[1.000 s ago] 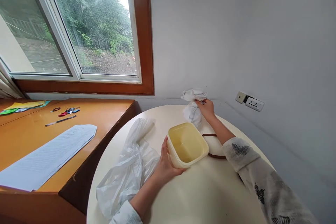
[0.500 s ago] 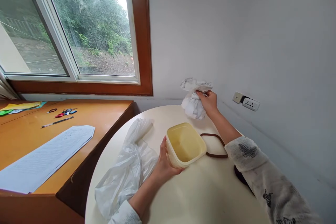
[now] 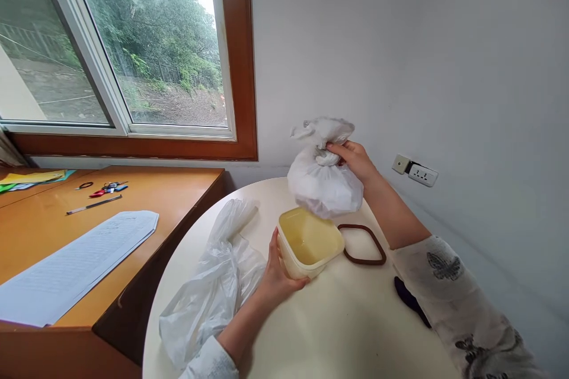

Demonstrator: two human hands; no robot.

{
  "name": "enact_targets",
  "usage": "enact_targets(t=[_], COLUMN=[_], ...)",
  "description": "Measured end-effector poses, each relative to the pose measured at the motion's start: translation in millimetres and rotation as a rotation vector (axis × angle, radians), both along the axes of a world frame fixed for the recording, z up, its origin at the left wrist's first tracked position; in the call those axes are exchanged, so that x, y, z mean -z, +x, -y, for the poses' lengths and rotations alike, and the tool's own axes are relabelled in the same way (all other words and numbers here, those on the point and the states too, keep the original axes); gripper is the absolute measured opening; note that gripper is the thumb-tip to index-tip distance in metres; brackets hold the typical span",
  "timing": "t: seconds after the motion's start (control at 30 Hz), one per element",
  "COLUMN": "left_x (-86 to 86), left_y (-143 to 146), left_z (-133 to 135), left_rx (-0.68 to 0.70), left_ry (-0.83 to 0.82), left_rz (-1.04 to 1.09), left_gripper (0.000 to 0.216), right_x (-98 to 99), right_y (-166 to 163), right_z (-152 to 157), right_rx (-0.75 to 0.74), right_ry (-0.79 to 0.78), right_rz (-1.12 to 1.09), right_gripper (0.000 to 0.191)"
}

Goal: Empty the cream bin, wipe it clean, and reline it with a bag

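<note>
Seemingly to steady it, the left hand [image 3: 276,278] clasps the side of a yellow tub [image 3: 311,243], mouth up over the table [image 3: 338,331]; the right hand [image 3: 354,163] pinches a stuffed white bag [image 3: 326,188] by its knot [image 3: 326,157], likely so its weight hangs, screening the tub's far edge. Nearby, papers [image 3: 84,266] lie on a desk [image 3: 178,186], a limp plastic bag [image 3: 213,287] crowds the left forearm [image 3: 249,321], and a brown-rimmed lid [image 3: 362,244] sits beside the tub.
</note>
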State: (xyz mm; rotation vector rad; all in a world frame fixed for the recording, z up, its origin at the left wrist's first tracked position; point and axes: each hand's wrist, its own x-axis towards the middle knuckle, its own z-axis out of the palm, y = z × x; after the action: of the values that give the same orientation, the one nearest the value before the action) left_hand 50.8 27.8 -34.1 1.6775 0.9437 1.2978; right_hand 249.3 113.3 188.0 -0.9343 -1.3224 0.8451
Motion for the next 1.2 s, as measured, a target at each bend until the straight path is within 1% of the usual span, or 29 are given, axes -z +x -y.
enact_targets(t=[0.1,0.2,0.27,0.33,0.4,0.57,0.63,0.7,0.83,0.93,1.07,1.2], left_x=[-0.9,-1.7,-1.6,-0.9,0.0,1.4,1.6,1.6,0.8,0.5,0.6,1.5], left_y=[0,0,0,0,0,-2,-2,-3,-5,-6,-6,-1], left_z=[0,0,-1,-1,-3,-4,-5,-5,-6,-9,-14,-24], left_rx=[-0.009,-0.01,-0.004,0.004,0.018,0.049,0.062,0.07,0.09,0.047,-0.023,-0.127], left_ry=[0.027,0.041,0.025,0.005,-0.014,-0.041,-0.047,-0.061,-0.086,-0.072,-0.074,-0.034], left_rz=[0.002,-0.004,0.001,0.021,0.045,0.064,0.058,0.048,0.037,-0.005,-0.069,-0.086], left_gripper=[0.121,0.121,0.121,0.119,0.118,0.117,0.117,0.118,0.115,0.109,0.106,0.097], right_x=[7.0,21.8,32.3,40.9,47.1,55.5,58.1,60.7,65.3,65.8,56.3,42.4], right_y=[-6,-14,-20,-25,-29,-31,-31,-31,-32,-33,-30,-17], right_z=[4,5,5,5,5,7,9,12,17,20,30,48], right_rx=[-0.164,-0.374,-0.47,-0.497,-0.49,-0.492,-0.468,-0.406,-0.195,-0.062,0.044,0.108], right_ry=[-0.111,-0.245,-0.317,-0.336,-0.32,-0.324,-0.322,-0.307,-0.244,-0.175,-0.041,0.036], right_rz=[0.044,0.052,0.057,0.071,0.082,0.043,-0.005,-0.062,-0.219,-0.35,-0.521,-0.523], right_gripper=[0.029,0.027,0.026,0.025,0.023,0.023,0.025,0.027,0.027,0.028,0.026,0.025])
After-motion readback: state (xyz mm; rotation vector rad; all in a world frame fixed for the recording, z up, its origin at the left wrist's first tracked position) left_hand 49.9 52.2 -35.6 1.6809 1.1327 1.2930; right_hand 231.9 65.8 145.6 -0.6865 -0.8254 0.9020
